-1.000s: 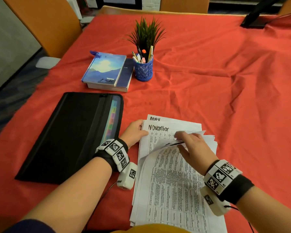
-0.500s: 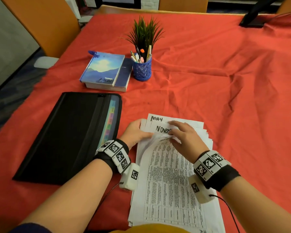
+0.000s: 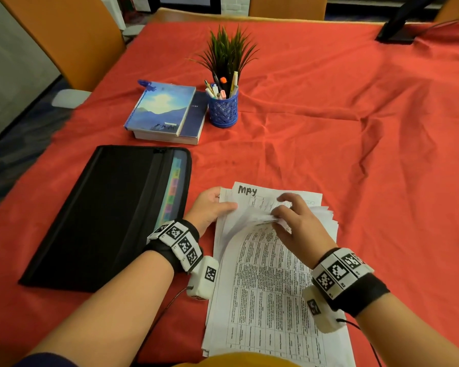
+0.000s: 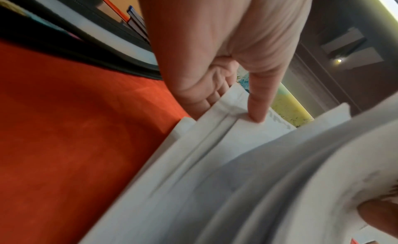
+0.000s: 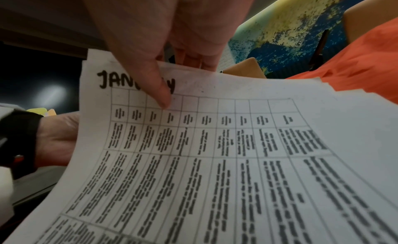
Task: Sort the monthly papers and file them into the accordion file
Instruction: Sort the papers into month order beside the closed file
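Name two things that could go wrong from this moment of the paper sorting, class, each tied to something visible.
The right hand pinches several lifted sheets at once, so the January sheet may not come away alone. The stack is already fanned unevenly under the left hand; more leafing could slide sheets across the red cloth.

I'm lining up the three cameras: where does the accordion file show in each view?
Head: accordion file, left of centre, flat beside the paper stack.
Left wrist: its black edge, upper left, above the red cloth.
Right wrist: cannot tell; only a dark area at the left.
Shared landmark: the red cloth.
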